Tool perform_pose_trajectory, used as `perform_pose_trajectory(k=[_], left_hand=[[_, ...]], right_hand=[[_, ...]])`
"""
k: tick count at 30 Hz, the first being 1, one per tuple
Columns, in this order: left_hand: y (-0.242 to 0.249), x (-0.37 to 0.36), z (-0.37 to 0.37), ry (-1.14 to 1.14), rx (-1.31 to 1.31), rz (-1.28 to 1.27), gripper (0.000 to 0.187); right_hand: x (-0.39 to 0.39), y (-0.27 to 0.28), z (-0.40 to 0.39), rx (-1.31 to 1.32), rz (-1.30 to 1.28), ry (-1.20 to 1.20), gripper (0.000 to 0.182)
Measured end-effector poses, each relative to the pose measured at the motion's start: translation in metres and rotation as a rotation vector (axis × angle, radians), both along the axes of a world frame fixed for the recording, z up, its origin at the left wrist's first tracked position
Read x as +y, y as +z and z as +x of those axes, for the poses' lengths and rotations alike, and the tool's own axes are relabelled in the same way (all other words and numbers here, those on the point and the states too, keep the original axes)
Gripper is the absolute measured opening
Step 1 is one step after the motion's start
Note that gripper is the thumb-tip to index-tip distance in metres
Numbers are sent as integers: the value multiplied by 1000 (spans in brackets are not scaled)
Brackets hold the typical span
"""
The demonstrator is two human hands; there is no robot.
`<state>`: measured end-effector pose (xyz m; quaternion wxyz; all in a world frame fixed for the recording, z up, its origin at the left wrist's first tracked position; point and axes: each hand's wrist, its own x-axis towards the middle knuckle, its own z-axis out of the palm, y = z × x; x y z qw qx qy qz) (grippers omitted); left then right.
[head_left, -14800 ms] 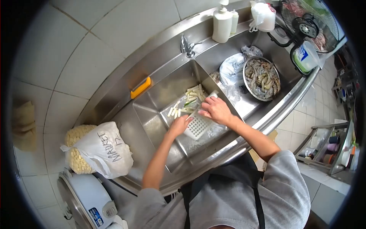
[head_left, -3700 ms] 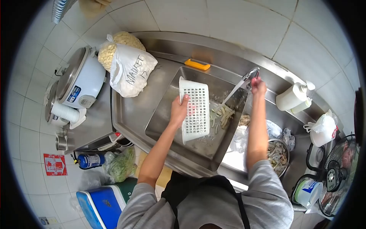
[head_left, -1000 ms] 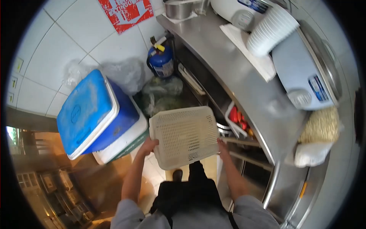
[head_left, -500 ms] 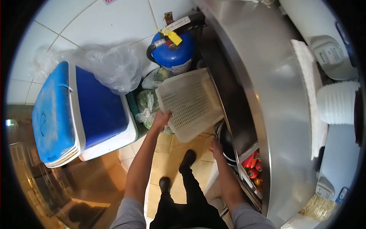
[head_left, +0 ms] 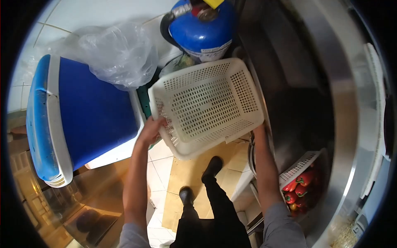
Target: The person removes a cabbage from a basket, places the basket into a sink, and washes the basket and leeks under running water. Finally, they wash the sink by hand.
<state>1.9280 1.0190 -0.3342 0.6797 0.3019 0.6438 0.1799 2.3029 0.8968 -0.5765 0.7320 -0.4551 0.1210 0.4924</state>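
Note:
An off-white plastic basket with slotted walls and floor faces up toward me, tilted. My left hand is closed on its left rim, fingers over the edge. At the lower right corner, my right hand grips the basket from beneath, its fingers mostly hidden behind the rim. Beyond the far edge, a clear bag with greens shows in part. Below my right forearm's far side, red peppers fill another white basket under the steel counter.
A blue cooler stands at the left, with clear plastic bags behind it. A blue gas cylinder stands against the tiled wall. The steel counter runs along the right. Cardboard covers the floor around my feet.
The basket has come nearer and turned so its inside faces up. My right hand has moved up from beside the pots to the basket's corner. My view has shifted closer to the cylinder.

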Motion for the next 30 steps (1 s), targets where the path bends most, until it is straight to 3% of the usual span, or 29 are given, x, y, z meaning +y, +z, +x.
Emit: perform_pose_trajectory(k=[4, 5, 15, 18, 19, 20, 22, 23, 25, 27, 28, 30], left_hand=[[-7, 12, -16, -111, 73, 5, 35], [0, 11, -10, -104, -21, 16, 37], [23, 32, 16, -221, -7, -3, 40], [-37, 27, 36, -298, 45, -66, 41], [-28, 19, 63, -295, -62, -45, 47], [-21, 7, 99, -292, -173, -25, 54], [-54, -9, 148, -178, -358, 36, 74], [-71, -12, 165, -178, -364, 31, 74], [-95, -13, 185, -121, -197, 328, 88], [-91, -29, 188, -118, -238, 297, 85], [-86, -41, 187, -118, -276, 271, 83], [-85, -67, 184, -166, -266, 171, 78]], right_hand=[[21, -23, 5, -4, -21, 7, 45], [16, -26, -1, -26, -46, 11, 46], [-18, -31, -103, -30, -163, 63, 52], [-12, -26, -126, -28, -184, 67, 54], [-14, -23, -130, -31, -192, 60, 55], [-18, -20, -132, -40, -201, 48, 55], [-33, -12, -132, -51, -220, -6, 57], [-43, -2, -131, -30, -221, -49, 57], [-43, 40, -127, 70, -198, -121, 62], [-35, 87, -120, 257, -130, -214, 75], [-33, 85, -112, 256, -131, -217, 75], [-21, 82, -93, 158, 39, -6, 85]])
